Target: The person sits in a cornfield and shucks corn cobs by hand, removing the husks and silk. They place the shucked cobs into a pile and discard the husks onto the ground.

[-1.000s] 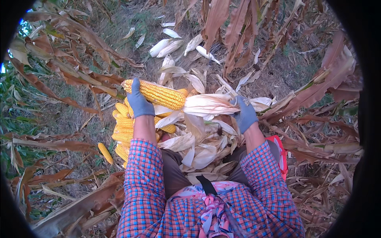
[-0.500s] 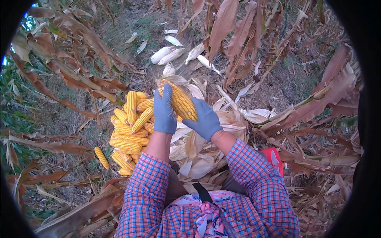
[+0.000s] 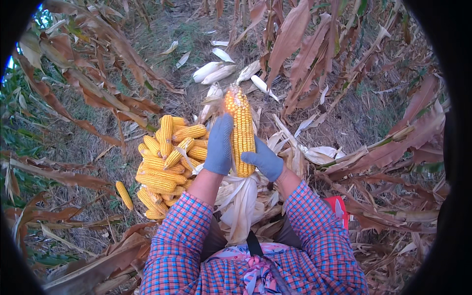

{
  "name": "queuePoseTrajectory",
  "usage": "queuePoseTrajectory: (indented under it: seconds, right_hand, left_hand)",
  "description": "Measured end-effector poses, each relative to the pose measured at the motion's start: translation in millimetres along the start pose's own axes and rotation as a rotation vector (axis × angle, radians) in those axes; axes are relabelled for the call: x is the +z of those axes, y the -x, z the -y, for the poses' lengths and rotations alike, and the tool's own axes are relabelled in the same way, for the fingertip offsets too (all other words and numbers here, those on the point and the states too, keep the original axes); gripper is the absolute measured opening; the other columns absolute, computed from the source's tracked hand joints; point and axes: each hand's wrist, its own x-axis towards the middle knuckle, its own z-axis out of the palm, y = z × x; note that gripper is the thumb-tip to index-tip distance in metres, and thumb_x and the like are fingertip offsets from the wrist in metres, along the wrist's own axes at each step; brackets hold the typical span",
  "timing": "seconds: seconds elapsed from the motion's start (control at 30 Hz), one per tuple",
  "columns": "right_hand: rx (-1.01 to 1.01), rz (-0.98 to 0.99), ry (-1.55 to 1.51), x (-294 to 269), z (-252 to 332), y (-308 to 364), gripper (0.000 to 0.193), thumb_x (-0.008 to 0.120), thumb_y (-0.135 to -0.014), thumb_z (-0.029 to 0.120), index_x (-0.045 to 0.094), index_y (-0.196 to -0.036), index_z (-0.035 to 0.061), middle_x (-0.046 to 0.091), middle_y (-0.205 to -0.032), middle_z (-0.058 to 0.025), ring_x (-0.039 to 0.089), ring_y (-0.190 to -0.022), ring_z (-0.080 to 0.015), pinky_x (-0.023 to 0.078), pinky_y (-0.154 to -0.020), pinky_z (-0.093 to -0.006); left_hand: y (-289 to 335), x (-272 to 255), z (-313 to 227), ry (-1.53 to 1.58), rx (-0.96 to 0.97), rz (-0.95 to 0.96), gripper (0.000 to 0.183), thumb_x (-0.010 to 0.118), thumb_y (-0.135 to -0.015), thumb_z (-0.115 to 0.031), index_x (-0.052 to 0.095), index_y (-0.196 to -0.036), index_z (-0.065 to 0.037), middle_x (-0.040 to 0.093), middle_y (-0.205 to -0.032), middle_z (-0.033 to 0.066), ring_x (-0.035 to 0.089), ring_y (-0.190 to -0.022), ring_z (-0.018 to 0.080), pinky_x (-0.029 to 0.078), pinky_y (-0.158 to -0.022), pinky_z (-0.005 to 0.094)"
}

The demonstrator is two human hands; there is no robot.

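Far left: one loose cob point(image 3: 124, 195) on the ground, apart from the corn pile point(image 3: 158, 181). Left hand point(image 3: 220, 145), gloved, lies flat along the left side of the ear point(image 3: 242, 132); fingers look pressed together, thumb not visible. Ear is between both hands, just right of the pile, narrow end pointing away from the person. Husk strips point(image 3: 244, 199) hang at its lower end; can't tell if attached. Right hand point(image 3: 265, 160): thumb pressed on the ear low down, other fingers mostly hidden, can't tell.

Just changed: ear swung lengthwise, both hands on it. My read: kernels bare, husking well along, base unconfirmed.

Vs 1.0 s ago: ear lay crosswise over the pile, right hand out on the husk. Pile top now uncovered.
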Motion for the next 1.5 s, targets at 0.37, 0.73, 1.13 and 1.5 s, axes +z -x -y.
queuePoseTrajectory:
  seconds: [0.37, 0.73, 1.13, 1.5]
  right_hand:
    - [0.051, -0.001, 0.118, 6.2, -1.6, 4.3, 0.07, 0.068, -0.078, 0.013, 0.03, -0.136, 0.002, 0.05, -0.124, -0.0073, 0.051, -0.111, -0.0149, 0.042, -0.095, -0.0298]
    - [0.021, -0.086, -0.099, -19.2, -8.2, 7.8, 0.062, 0.066, -0.077, 0.011, 0.039, -0.132, 0.0009, 0.053, -0.12, -0.0068, 0.052, -0.109, -0.016, 0.04, -0.096, -0.0296]
    - [-0.326, -0.53, 0.052, -67.2, 32.8, 19.1, 0.062, 0.07, -0.075, 0.013, 0.038, -0.127, -0.0001, 0.053, -0.116, -0.011, 0.054, -0.107, -0.0208, 0.043, -0.094, -0.0328]
    - [-0.903, -0.279, 1.204, -15.7, 17.3, 19.8, 0.073, 0.075, -0.064, 0.007, 0.043, -0.13, 0.0126, 0.045, -0.13, -0.0144, 0.045, -0.121, -0.032, 0.038, -0.102, -0.0394]
  left_hand:
    - [0.7, 10.8, -11.1, -0.196, 0.362, -0.182, 0.011, 0.06, -0.086, -0.008, 0.055, -0.096, -0.005, 0.053, -0.089, 0.0003, 0.05, -0.082, 0.0082, 0.043, -0.075, 0.0234]
    - [-7.7, -14.2, -20.8, 0.12, 0.067, -0.259, 0.014, 0.054, -0.091, -0.022, 0.055, -0.09, -0.008, 0.055, -0.081, 0.0009, 0.053, -0.074, 0.0122, 0.046, -0.068, 0.0277]
    - [-11.9, -86.6, -37.2, -1.405, -0.037, -0.039, 0.021, 0.06, -0.084, -0.019, 0.058, -0.098, -0.003, 0.061, -0.082, 0.0084, 0.059, -0.079, 0.0233, 0.047, -0.071, 0.0332]
    - [26.0, -10.9, -2.3, 0.043, -0.657, 0.238, 0.073, 0.032, -0.089, -0.063, 0.041, -0.133, -0.005, 0.051, -0.128, 0.014, 0.054, -0.112, 0.0236, 0.045, -0.095, 0.0365]
